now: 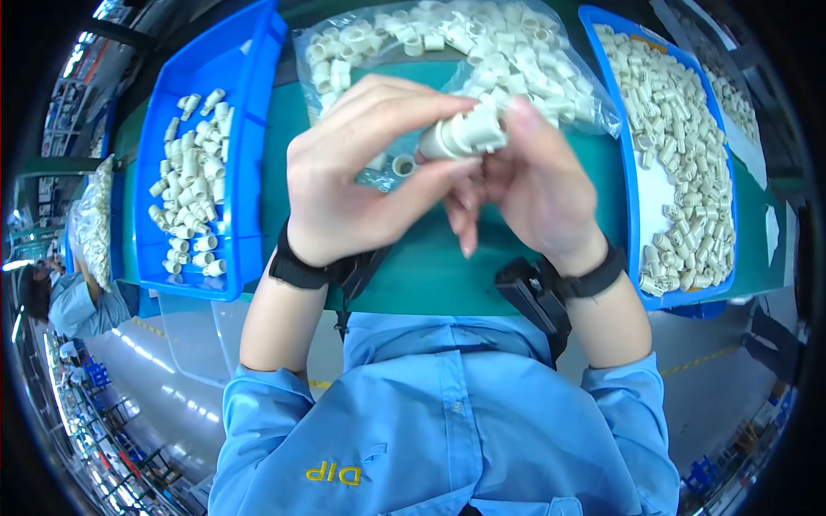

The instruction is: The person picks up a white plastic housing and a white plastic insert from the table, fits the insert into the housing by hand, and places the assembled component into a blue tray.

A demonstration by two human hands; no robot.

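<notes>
Both hands meet above the green table around a cream plastic cylindrical fitting point(469, 133) with a stepped, ribbed outline. My left hand point(340, 176) pinches its left end between thumb and fingers. The thumb of my right hand point(551, 193) presses at the other end, with its fingers curled below, somewhat blurred. Whether the fitting is one piece or two joined pieces, I cannot tell. Just under my left hand a loose cream fitting point(402, 165) shows its round opening, beside crumpled clear plastic point(377, 179).
A clear bag point(594, 107) full of cream fittings lies open at the far side. A blue bin point(249, 172) with fittings stands on the left, another blue bin point(632, 224) on the right. A co-worker point(77, 297) is at far left. Black devices are strapped to my wrists.
</notes>
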